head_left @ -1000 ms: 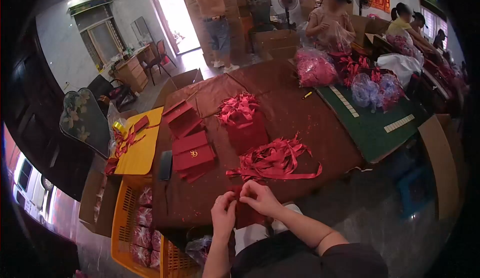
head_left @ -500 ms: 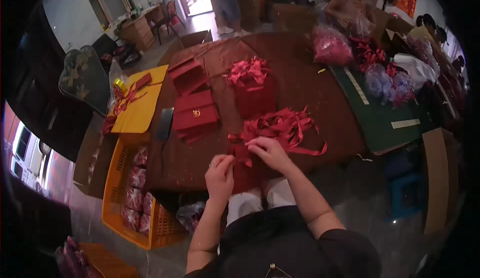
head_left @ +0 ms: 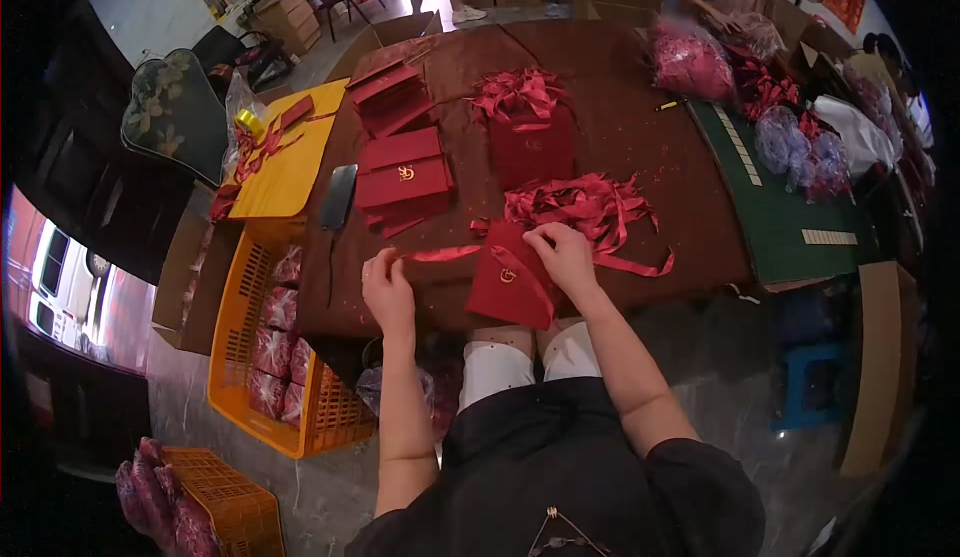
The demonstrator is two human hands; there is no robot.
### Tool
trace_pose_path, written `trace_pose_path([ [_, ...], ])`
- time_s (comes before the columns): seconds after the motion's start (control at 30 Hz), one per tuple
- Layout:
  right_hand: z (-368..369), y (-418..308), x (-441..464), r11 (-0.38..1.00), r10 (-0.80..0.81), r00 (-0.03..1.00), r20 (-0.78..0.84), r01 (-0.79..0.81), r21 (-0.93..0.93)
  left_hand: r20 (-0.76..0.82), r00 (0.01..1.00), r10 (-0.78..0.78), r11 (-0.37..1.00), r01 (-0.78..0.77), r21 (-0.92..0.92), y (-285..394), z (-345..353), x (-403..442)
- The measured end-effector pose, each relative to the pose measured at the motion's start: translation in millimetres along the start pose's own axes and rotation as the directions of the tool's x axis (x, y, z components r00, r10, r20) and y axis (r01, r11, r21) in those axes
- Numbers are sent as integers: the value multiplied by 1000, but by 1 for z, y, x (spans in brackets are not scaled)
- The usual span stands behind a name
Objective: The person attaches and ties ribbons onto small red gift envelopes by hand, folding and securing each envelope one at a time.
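A small red pouch point(head_left: 490, 293) with a gold emblem lies at the table's near edge, in front of my lap. From its upper part a red ribbon point(head_left: 445, 254) stretches left to my left hand point(head_left: 390, 295), which pinches its end. My right hand point(head_left: 565, 260) is closed at the pouch's upper right edge, pinching the ribbon there; the fingertips partly hide the spot. Just beyond lies a heap of loose red ribbons point(head_left: 590, 207). Behind that is a stack of red pouches point(head_left: 530, 157) with ribbons bunched at their far end.
Flat red pouches point(head_left: 405, 172) and a dark phone point(head_left: 339, 195) lie to the left on the brown-covered table point(head_left: 660, 167). An orange crate point(head_left: 232, 347) of wrapped packs stands below. Right, a green mat point(head_left: 780, 227) carries white strips. Other people sit beyond.
My left hand has moved left and up, drawing the ribbon out straight. The pouch now shows its emblem face, and my right hand has shifted slightly right. The view has tilted down.
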State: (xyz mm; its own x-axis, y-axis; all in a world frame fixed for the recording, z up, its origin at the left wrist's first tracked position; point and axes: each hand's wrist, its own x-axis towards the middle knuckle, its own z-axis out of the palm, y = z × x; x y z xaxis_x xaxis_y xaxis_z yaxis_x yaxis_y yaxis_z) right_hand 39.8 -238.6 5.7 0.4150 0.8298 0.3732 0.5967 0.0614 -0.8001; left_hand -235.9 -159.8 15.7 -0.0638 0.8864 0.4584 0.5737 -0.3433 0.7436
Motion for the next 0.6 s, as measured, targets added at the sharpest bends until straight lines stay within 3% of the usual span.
trace_pose_path([
  [0.07, 7, 3, -4, 999, 10, 1000, 18, -9, -42, -75, 994, 83, 956, -58, 289, 3, 13, -10],
  [0.1, 11, 5, -4, 990, -125, 991, -55, 121, -69, -47, 988, 146, 938, -123, 326, 5, 14, -18],
  [0.13, 13, 2, -4, 964, -257, 958, -124, 245, -104, 47, 986, 161, 941, -167, 294, 17, 15, -26],
  [0.2, 2, -1, -8, 951, -297, 953, -63, 289, -114, 263, 960, 99, 971, -151, 185, 39, 22, -49],
  [0.27, -20, -2, -11, 782, -546, 815, 192, 578, -233, 337, 941, 26, 953, -125, 276, 44, 33, -65],
  [0.3, -32, -1, -13, 750, -576, 742, 343, 647, -137, 360, 933, 6, 954, -113, 278, 39, 38, -70],
  [0.37, -45, 6, -25, 720, -613, 585, 531, 691, 69, 355, 935, -26, 949, -89, 304, 39, 41, -72],
  [0.4, -55, -2, -31, 736, -563, 547, 619, 673, 75, 351, 936, -7, 951, -102, 293, 37, 43, -73],
  [0.47, -54, 19, -42, 707, -594, 475, 649, 693, 140, 346, 938, 6, 953, -110, 281, 35, 45, -77],
  [0.53, -56, 30, -44, 707, -560, 463, 688, 700, 104, 318, 948, -15, 953, -82, 292, 41, 46, -78],
  [0.6, -58, 29, -43, 745, -576, 513, 637, 651, 150, 304, 953, -5, 955, -85, 284, 42, 47, -80],
])
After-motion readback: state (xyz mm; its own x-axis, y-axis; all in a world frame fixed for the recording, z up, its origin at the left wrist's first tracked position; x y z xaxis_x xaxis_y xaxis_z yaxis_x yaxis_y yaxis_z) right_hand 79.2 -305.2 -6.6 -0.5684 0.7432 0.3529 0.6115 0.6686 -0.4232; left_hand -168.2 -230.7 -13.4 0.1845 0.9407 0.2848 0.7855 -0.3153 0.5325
